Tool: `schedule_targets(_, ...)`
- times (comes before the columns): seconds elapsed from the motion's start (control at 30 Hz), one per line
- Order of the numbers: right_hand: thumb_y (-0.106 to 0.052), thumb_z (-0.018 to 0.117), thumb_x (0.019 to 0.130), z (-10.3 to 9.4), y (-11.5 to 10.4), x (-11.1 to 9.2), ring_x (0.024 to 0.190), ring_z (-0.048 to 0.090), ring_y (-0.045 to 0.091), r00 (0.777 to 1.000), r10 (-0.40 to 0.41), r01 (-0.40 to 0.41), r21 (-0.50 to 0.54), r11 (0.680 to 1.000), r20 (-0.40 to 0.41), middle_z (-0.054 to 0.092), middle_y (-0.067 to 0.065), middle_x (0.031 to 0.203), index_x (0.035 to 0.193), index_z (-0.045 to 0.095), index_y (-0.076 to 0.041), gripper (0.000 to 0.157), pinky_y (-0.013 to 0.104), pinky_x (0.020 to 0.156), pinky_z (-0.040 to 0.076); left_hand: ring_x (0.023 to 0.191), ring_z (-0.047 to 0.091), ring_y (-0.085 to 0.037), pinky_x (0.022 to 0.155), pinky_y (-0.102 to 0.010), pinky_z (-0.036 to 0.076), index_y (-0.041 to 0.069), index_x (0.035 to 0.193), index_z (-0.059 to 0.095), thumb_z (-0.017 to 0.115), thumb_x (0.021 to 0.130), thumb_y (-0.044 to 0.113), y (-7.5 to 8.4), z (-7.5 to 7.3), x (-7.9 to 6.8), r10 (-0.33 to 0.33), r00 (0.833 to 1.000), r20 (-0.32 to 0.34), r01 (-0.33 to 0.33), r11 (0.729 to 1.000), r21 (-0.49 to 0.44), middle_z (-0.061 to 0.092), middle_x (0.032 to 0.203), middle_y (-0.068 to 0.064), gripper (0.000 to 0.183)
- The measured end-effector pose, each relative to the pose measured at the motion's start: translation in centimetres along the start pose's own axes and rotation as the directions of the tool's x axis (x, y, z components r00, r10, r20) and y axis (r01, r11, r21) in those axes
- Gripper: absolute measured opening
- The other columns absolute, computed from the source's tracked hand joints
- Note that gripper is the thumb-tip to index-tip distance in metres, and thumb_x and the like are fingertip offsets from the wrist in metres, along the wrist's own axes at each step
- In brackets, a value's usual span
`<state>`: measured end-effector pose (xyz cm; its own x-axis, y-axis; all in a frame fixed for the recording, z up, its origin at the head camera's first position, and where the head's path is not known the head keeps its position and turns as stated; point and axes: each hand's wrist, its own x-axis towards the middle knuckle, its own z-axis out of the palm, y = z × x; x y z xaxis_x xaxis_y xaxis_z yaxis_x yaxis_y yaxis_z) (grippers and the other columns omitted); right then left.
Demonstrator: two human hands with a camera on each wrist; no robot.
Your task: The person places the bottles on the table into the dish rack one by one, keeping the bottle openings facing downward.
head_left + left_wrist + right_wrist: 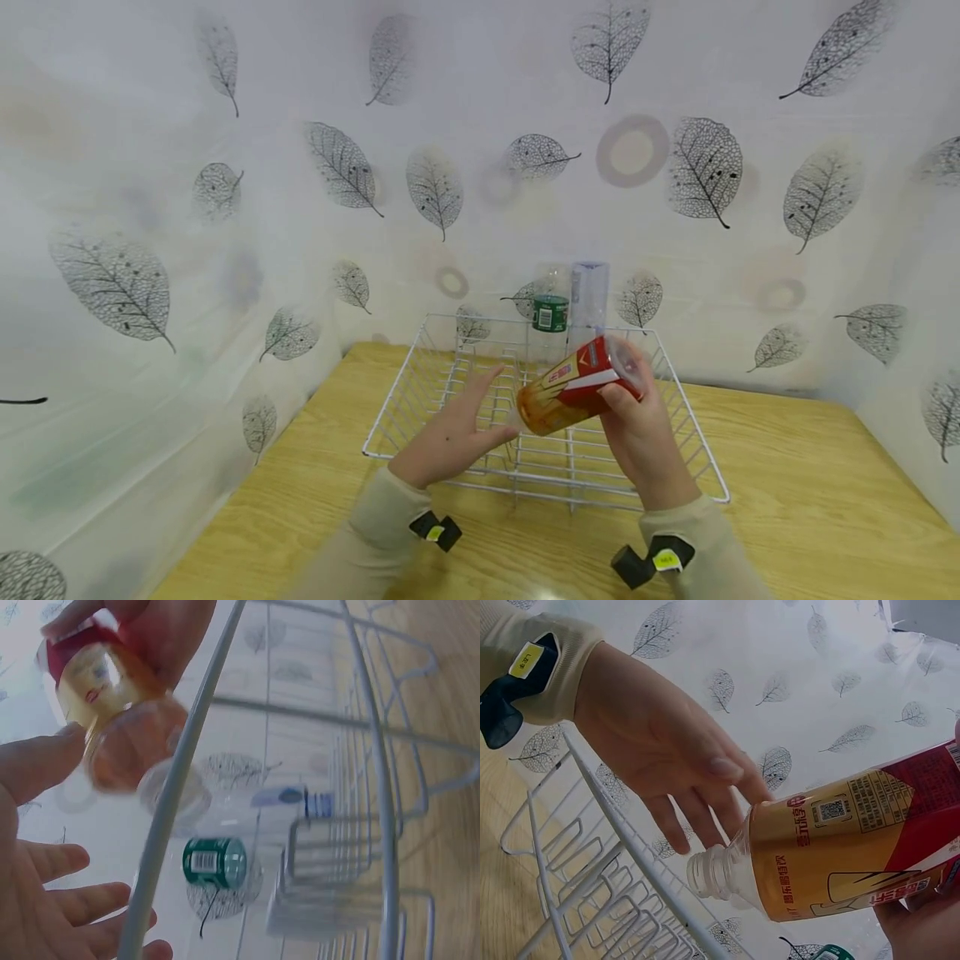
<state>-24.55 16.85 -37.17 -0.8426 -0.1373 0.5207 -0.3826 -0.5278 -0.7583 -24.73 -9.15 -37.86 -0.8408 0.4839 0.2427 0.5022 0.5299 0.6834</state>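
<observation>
My right hand (641,437) grips a plastic drink bottle (573,387) around its base end. The bottle is tilted, with its neck low and towards the left. Its wrapper is red and yellow-gold with printed text and a code. In the right wrist view the threaded bottle mouth (705,874) shows no cap. Near that neck my left hand (453,433) has its fingers spread and thumb apart, with nothing in its grasp. Whether a fingertip touches the bottle is unclear. Both hands are above a white wire rack (385,825).
At the back of the rack stand a clear bottle with a green label (551,313) and another clear bottle (590,292). The rack rests on a wood-grain table (795,467). Leaf-patterned sheeting (480,100) encloses the back and sides.
</observation>
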Motion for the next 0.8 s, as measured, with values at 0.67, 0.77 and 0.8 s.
schedule_targets(0.67, -0.014, 0.063, 0.101, -1.5, -1.7, 0.3, 0.124, 0.044, 0.028, 0.988, 0.011, -0.027, -0.1, 0.995, -0.156, 0.041, 0.012, 0.14, 0.144, 0.037, -0.015, 0.05, 0.028, 0.102, 0.047, 0.151, 0.016, -0.039, 0.118, -0.06, 0.02, 0.006, 0.163, 0.016, 0.059, 0.104, 0.028, -6.7, -6.0, -3.8, -0.142, 0.986, -0.085, 0.152, 0.98, 0.125, 0.017, 0.166, -0.02, 0.076)
schedule_targets(0.77, -0.01, 0.061, 0.101, -1.7, -2.0, 0.3, 0.124, 0.044, 0.027, 0.985, 0.007, -0.031, -0.135, 0.99, -0.173, 0.041, 0.012, 0.14, 0.143, 0.036, -0.014, 0.05, 0.027, 0.101, 0.047, 0.151, 0.015, -0.04, 0.118, -0.061, 0.018, 0.007, 0.163, 0.014, 0.054, 0.106, 0.028, -7.4, -6.2, -4.0, -0.185, 0.98, -0.076, 0.191, 0.978, 0.08, 0.014, 0.166, -0.02, 0.073)
schedule_targets(0.8, -0.009, 0.06, 0.101, -1.8, -2.2, 0.4, 0.125, 0.043, 0.027, 0.985, 0.003, -0.029, -0.147, 0.989, -0.175, 0.041, 0.012, 0.141, 0.143, 0.036, -0.015, 0.05, 0.026, 0.101, 0.047, 0.151, 0.015, -0.041, 0.117, -0.061, 0.018, 0.007, 0.163, 0.014, 0.053, 0.107, 0.028, -7.6, -6.2, -4.1, -0.197, 0.978, -0.073, 0.201, 0.978, 0.062, 0.014, 0.166, -0.02, 0.071)
